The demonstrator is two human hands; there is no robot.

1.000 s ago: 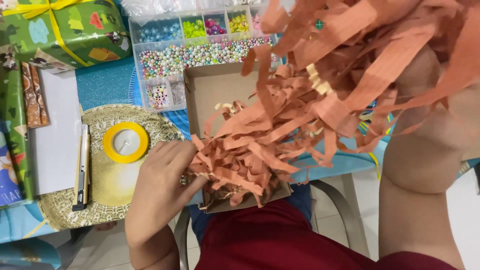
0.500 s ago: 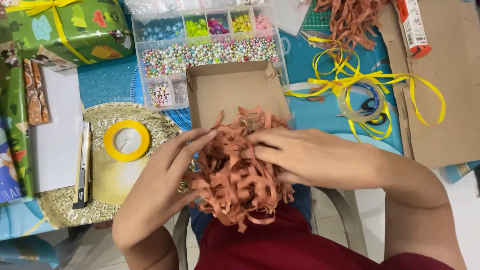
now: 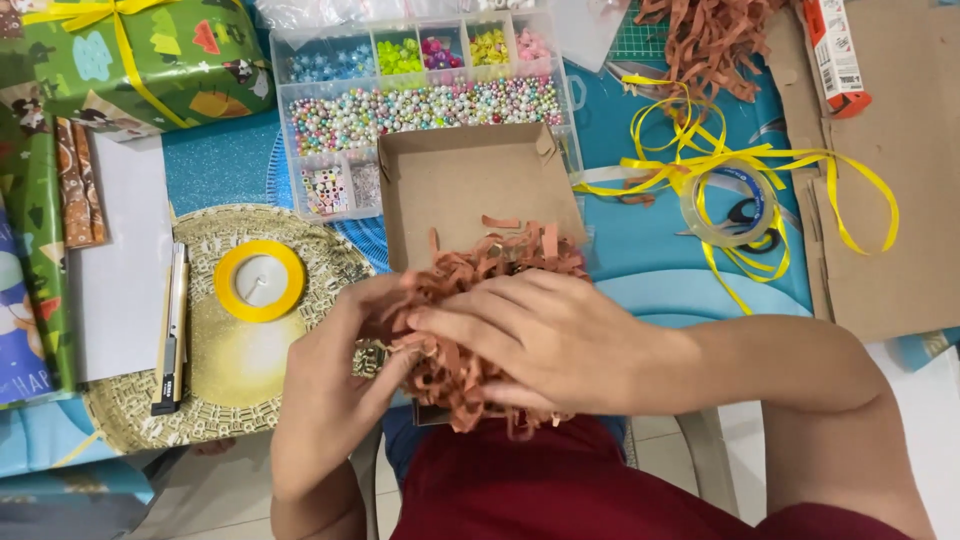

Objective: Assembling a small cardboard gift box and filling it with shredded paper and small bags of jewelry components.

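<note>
Both hands work at the near edge of the desk, over the front of an open cardboard box (image 3: 470,185). The right hand (image 3: 545,335) lies palm down on a heap of orange-brown shredded paper (image 3: 500,262), its fingers spread and pressing the strips into the box's near end. The left hand (image 3: 340,375) comes in from the left side, its grip curled around the heap's left flank, fingertips buried among the strips. The paper fills the near half of the box and spills over its front edge toward the person's red shirt (image 3: 560,490); the far half of the box shows bare cardboard.

Just beyond the box stands a clear bead organiser (image 3: 420,100). Left of the box a yellow ribbon roll (image 3: 259,281) rests on a round woven mat (image 3: 300,250), with a utility knife (image 3: 170,330) at the mat's left rim. Loose yellow ribbon (image 3: 740,165) trails toward the right edge, and more shredded paper (image 3: 710,40) lies at the far edge.
</note>
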